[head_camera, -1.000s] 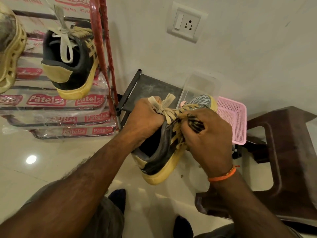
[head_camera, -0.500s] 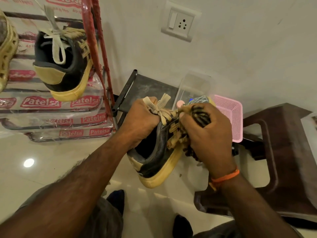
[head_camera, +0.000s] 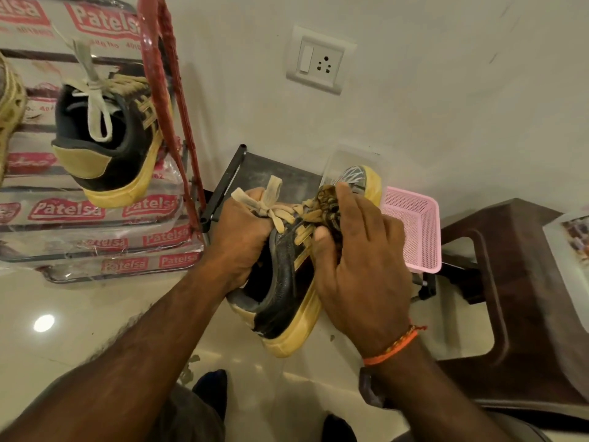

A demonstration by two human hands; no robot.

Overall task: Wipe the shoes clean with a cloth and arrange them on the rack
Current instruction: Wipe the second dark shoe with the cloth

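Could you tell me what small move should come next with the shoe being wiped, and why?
Probably draw the cloth back along the laces: the right hand presses it near the toe, while the left hand grips the shoe at its collar.

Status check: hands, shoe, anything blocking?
Left hand grips shoe at collar. Right hand presses cloth on laces. Matching shoe on rack. Nothing blocking.

We see a glossy pale floor (head_camera: 79, 314). On it, at left, stands a rack (head_camera: 172, 100) with red posts and plastic-wrapped shelves; a black sneaker (head_camera: 108, 138) and part of a tan shoe (head_camera: 8, 113) rest on one shelf. A brown stool (head_camera: 535, 282) stands at right, a low dark stand (head_camera: 271, 173) by the wall.
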